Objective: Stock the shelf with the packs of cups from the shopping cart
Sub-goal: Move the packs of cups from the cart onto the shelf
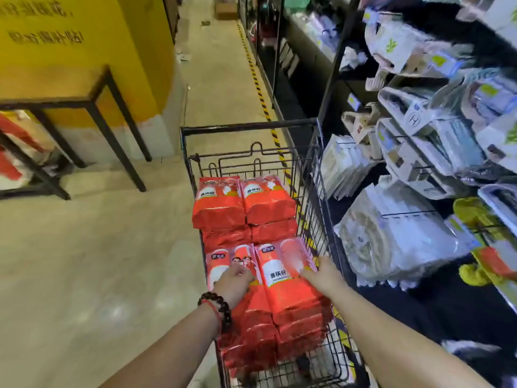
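Note:
A black wire shopping cart point(251, 127) stands in the aisle, filled with several stacked red packs of cups. Two packs lie on top at the near end, the left one point(221, 261) and the right one point(282, 273), with two more point(218, 203) at the far end. My left hand point(233, 281), a bead bracelet on its wrist, rests on the near left pack with its fingers curled down over it. My right hand point(324, 273) lies against the right edge of the near right pack. The shelf point(402, 191) stands right of the cart.
The shelf holds white packs of plates and cups point(391, 242) on tilted racks. A metal-framed table point(92, 99) stands at the left by a yellow wall. The floor has a yellow-black striped line point(260, 93) along the shelf, and a cardboard box point(226, 9) lies far down the aisle.

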The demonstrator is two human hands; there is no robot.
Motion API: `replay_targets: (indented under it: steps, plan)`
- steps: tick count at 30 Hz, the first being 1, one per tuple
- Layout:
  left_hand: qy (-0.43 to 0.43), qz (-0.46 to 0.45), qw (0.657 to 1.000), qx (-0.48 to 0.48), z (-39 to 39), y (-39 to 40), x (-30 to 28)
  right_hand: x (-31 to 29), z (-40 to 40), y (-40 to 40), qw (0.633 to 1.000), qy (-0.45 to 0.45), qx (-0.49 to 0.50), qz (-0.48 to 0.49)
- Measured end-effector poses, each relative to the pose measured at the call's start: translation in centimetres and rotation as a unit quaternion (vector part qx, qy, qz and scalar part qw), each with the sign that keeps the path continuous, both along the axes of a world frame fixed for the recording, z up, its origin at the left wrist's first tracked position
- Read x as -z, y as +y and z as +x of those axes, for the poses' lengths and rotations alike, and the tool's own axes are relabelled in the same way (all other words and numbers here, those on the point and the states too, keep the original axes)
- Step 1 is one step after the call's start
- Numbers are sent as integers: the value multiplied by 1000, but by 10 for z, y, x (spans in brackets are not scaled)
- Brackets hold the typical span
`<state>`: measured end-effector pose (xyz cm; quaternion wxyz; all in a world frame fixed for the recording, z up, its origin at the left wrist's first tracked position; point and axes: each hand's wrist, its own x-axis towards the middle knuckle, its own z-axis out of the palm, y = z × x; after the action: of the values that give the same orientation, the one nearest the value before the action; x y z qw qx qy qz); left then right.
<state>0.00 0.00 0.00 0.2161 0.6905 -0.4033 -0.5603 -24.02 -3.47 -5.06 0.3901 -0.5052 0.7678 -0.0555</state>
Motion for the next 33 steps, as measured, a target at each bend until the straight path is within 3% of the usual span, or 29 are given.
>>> replay_targets:
  steps: [4,13,26,33]
  plan:
    - [48,26,997,-57,-12,-5,-1,8,-11,-5,988,-80,46,125]
    - [101,83,982,-133,-26,4,14,32,-19,-13,957,-203,110,178]
    - [166,105,965,-176,-24,9,20,17,-49,17,934,-277,186,127]
    - [236,133,957,-101,-21,4,6,-32,-5,41,907,-379,179,24]
